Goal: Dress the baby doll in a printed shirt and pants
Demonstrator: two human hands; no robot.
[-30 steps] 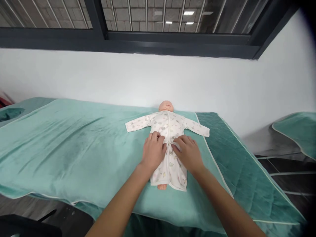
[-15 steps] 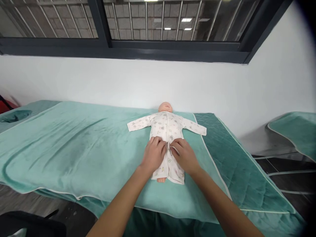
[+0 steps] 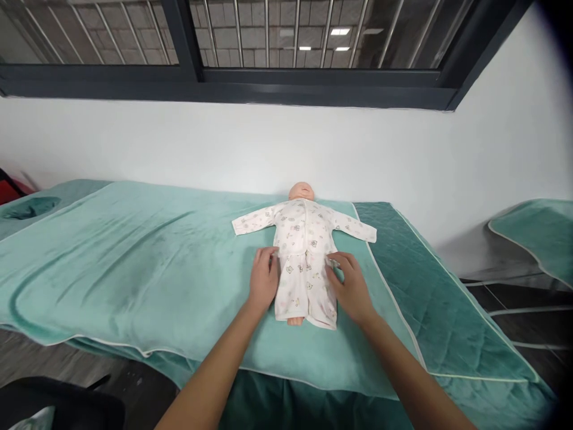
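Note:
A baby doll [image 3: 301, 191] lies on its back, its head toward the wall and its sleeved arms spread wide. It wears a white, small-patterned baby outfit [image 3: 295, 224] with a seam down the middle and a crosswise line at the waist. One foot shows below the left leg opening. At the left edge of the waist, my left hand [image 3: 264, 278] has its fingers closed on the cloth. My right hand [image 3: 353, 286] pinches the opposite edge between thumb and curled fingers. The exact fingertip contact is partly hidden.
A light green cover [image 3: 147, 269] spreads under the doll, over a darker quilted cover [image 3: 416, 286]. Behind rises a white wall [image 3: 201, 146] below a dark-framed window [image 3: 313, 92]. A black chair [image 3: 62, 400] stands at the lower left, and another green-covered surface [image 3: 541, 236] at the right.
My hands have parted from the middle of the outfit to its two side edges at the waist. The crosswise line there now shows. The view has shifted slightly.

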